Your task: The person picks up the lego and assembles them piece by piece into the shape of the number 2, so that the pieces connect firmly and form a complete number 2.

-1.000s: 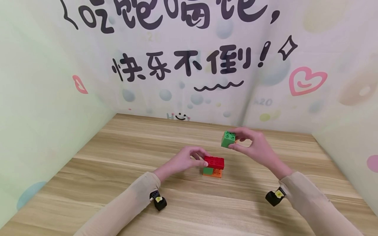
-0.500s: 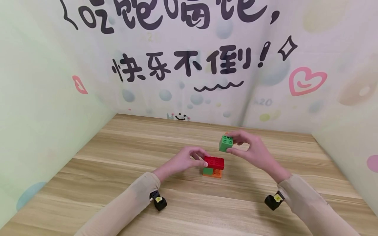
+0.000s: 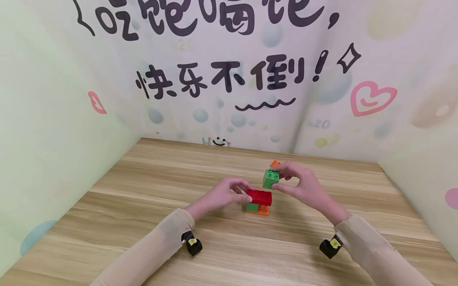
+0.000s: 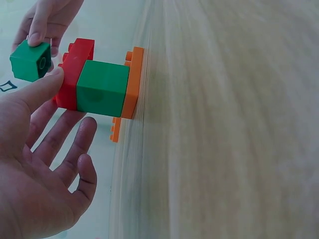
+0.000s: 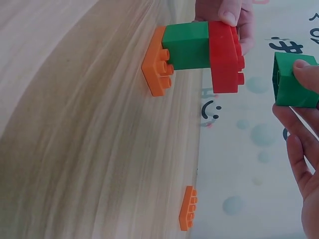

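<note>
On the wooden table stands a small stack: an orange flat toy brick (image 3: 262, 210) at the bottom, a green block (image 4: 102, 87) on one end of it, and a red brick (image 3: 261, 196) on top. My left hand (image 3: 230, 194) pinches the red brick at its left end, thumb in front and fingers behind. A second green block (image 3: 270, 179), studs up, is held between the thumb and fingers of my right hand (image 3: 304, 182). It hangs in the air just above and behind the stack's right side. The red brick overhangs the orange one's bare studs (image 5: 164, 67).
Another orange flat brick (image 3: 275, 163) lies farther back on the table, partly covered by my right hand in the head view. Behind the table (image 3: 161, 171) rises a printed cloth backdrop (image 3: 200, 127), with pale walls at both sides.
My right hand has moved left and down toward the stack with the green block, uncovering part of the orange brick at the back. The left hand and stack stay still.
</note>
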Motion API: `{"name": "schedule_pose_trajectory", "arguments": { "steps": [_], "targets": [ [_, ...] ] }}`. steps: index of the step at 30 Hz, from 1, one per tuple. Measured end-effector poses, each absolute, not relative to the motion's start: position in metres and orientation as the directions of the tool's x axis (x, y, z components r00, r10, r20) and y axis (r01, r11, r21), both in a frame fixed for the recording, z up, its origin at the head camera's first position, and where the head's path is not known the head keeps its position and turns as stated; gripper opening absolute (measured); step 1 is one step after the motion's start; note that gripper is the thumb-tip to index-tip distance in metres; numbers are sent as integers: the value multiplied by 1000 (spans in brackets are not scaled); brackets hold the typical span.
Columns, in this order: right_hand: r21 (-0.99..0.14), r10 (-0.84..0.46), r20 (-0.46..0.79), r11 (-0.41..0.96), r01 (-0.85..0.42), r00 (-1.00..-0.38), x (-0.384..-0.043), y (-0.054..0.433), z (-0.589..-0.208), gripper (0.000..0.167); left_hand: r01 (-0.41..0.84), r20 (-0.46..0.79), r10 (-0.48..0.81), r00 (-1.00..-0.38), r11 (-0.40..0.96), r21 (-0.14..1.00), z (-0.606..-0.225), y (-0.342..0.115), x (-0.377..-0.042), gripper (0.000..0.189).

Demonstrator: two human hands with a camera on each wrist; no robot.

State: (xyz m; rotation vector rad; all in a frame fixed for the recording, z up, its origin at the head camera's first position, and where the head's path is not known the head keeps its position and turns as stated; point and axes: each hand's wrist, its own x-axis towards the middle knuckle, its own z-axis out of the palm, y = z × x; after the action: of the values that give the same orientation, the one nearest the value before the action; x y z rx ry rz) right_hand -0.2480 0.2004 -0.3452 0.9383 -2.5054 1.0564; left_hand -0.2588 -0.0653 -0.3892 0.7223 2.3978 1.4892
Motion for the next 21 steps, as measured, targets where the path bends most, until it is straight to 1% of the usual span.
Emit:
{"name": "schedule_pose_trajectory", "arguments": {
  "steps": [21],
  "targets": [
    [-550, -490, 444, 512, -660, -750, -245, 199, -357, 42, 294, 71, 522, -850, 359, 886, -390, -64, -259, 27]
  ]
}}
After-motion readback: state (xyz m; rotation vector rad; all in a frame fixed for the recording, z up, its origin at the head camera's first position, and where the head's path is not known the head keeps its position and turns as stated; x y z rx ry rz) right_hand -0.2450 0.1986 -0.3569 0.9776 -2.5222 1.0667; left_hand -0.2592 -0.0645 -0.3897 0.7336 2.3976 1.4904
